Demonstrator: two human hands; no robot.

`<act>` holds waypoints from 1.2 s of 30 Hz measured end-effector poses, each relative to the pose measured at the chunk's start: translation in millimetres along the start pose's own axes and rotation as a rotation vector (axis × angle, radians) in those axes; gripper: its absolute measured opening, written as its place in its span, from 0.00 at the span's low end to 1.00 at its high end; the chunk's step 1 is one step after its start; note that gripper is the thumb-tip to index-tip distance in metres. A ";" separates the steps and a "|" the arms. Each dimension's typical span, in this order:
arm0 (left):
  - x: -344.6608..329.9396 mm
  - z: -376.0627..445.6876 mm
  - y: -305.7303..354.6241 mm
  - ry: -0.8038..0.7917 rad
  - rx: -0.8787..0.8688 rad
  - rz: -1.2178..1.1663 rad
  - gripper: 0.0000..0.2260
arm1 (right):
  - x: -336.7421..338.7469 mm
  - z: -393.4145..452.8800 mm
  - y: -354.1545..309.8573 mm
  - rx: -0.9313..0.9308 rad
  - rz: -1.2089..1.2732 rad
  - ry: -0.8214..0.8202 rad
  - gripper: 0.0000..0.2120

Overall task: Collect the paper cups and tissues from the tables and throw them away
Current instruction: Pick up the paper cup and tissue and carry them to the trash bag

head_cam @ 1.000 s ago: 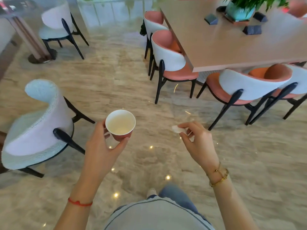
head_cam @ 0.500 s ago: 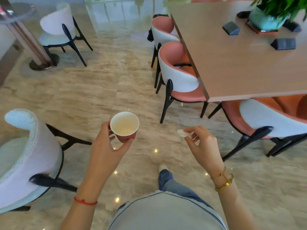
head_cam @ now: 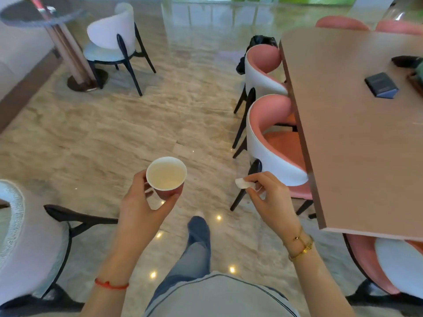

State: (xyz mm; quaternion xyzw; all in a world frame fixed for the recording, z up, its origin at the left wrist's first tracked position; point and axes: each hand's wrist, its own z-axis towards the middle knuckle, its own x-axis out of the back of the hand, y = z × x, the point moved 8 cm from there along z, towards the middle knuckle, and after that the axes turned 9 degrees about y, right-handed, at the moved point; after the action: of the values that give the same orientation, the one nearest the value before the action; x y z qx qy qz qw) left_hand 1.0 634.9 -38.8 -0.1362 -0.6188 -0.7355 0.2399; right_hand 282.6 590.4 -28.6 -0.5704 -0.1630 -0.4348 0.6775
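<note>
My left hand (head_cam: pixel 139 209) holds a paper cup (head_cam: pixel 166 175) upright in front of me; the cup is pink outside, white inside, and looks empty. My right hand (head_cam: pixel 270 197) pinches a small crumpled white tissue (head_cam: pixel 243 183) between thumb and fingers, to the right of the cup. Both hands hover over the marble floor. A black bin bag (head_cam: pixel 261 41) shows behind the far pink chair, partly hidden by it.
A long wooden table (head_cam: pixel 357 133) runs along my right, with pink-and-white chairs (head_cam: pixel 272 143) tucked against it and dark boxes (head_cam: pixel 381 84) on top. A white chair (head_cam: pixel 25 239) stands close on my left. A round side table (head_cam: pixel 41 13) and another chair (head_cam: pixel 112 44) are far left.
I have walked forward along the table's left side; the table and chairs have slid closer and to the right. Both hands keep their hold on the cup and tissue.
</note>
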 end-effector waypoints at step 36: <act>-335.4 818.6 31.4 -0.069 -0.139 -0.001 0.29 | -209.7 821.6 141.9 -0.043 0.006 0.067 0.10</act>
State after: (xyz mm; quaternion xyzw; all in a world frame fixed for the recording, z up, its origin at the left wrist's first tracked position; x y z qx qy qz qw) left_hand 222.7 1491.7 -17.8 -0.1774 -0.5742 -0.7717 0.2080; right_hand 499.5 1422.4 -25.3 -0.5704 -0.1292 -0.4548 0.6716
